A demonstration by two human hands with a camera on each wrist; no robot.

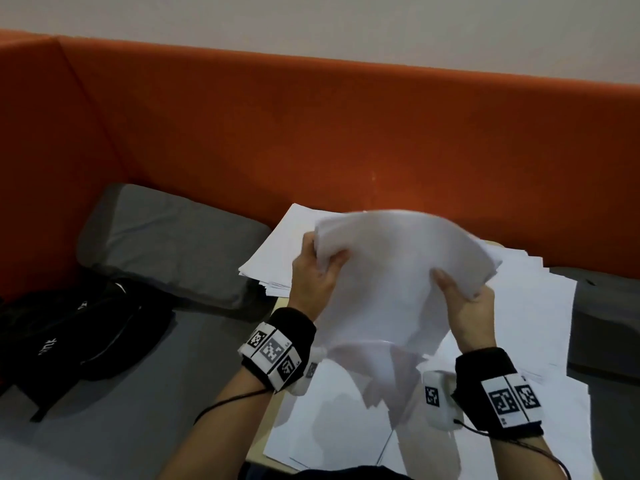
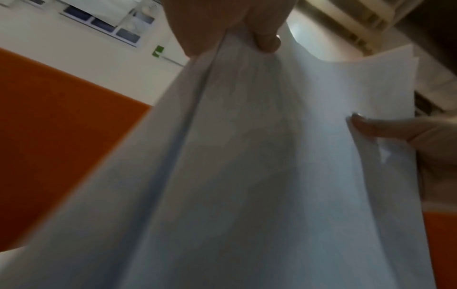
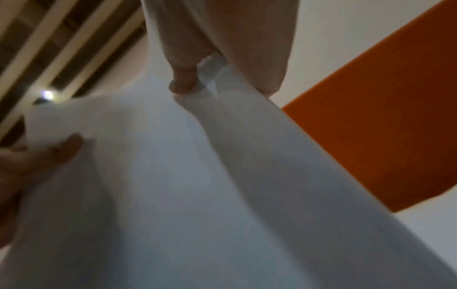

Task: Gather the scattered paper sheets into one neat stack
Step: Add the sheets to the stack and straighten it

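Note:
A bundle of white paper sheets [image 1: 391, 271] is held up above the table, bowed and blurred. My left hand [image 1: 317, 271] grips its left edge, thumb on the near face. My right hand [image 1: 467, 303] grips its right edge the same way. In the left wrist view the bundle [image 2: 247, 156] fills the frame, pinched at the top by my left hand [image 2: 237, 29], with my right hand's thumb [image 2: 378, 127] at the right. The right wrist view shows the sheets [image 3: 197, 185] pinched by my right hand [image 3: 197, 78]. More loose sheets [image 1: 540, 306] lie spread on the table underneath.
A fanned pile of sheets [image 1: 277, 251] sits at the table's far left corner. An orange padded bench back [image 1: 311, 133] runs behind. A grey cushion [image 1: 166, 244] and a black bag [image 1: 79, 327] lie on the seat at left. The table's pale edge [image 1: 273, 410] shows near my left wrist.

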